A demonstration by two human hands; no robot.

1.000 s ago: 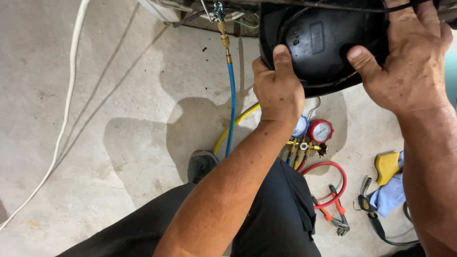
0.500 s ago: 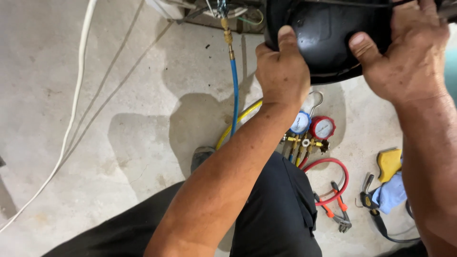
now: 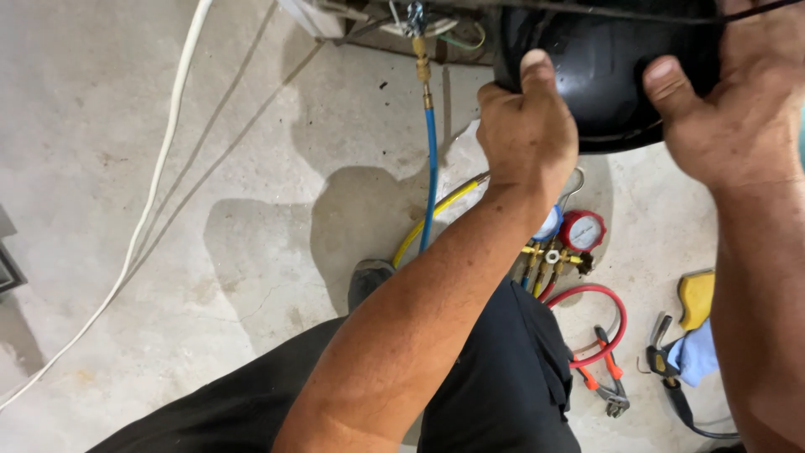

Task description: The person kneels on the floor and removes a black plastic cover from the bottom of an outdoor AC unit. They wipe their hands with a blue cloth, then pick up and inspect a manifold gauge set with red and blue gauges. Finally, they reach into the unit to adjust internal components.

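A black rounded metal tank, like a compressor shell, fills the top right of the view. My left hand grips its left lower edge with the thumb on the face. My right hand holds the right side, thumb pressed on the front. Below the hands a manifold gauge set with a red dial and a blue dial lies on the concrete floor. A blue hose runs from it up to a brass fitting at the top.
A yellow hose and a red hose curl from the gauges. Orange-handled pliers, a yellow tool and a blue cloth lie at right. A white cable crosses the wet floor at left. My dark trouser leg is below.
The black tank and both hands sit higher and further right in the view than a second ago. The grip of both hands is unchanged.
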